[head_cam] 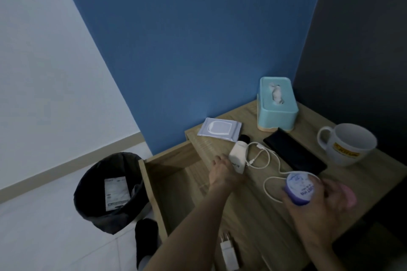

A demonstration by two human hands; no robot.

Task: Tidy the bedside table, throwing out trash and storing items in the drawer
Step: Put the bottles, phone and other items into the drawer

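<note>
My left hand [222, 172] grips the lower end of a white tube with a black cap [238, 154], which lies on the wooden bedside table [253, 215] by its left edge. My right hand [319, 207] holds a small purple jar with a printed lid [300, 187] just above the tabletop. A white cable [269, 160] loops between the two hands. The drawer [174, 185] stands pulled out to the left. A white charger plug [229, 253] rests at the table's near edge.
A pack of wet wipes [220, 129], a teal tissue box [276, 104], a black phone [294, 152] and a white mug [348, 144] sit on the table. A black-lined bin [110, 191] holding paper stands on the floor at left, with a dark-socked foot [146, 237] beside it.
</note>
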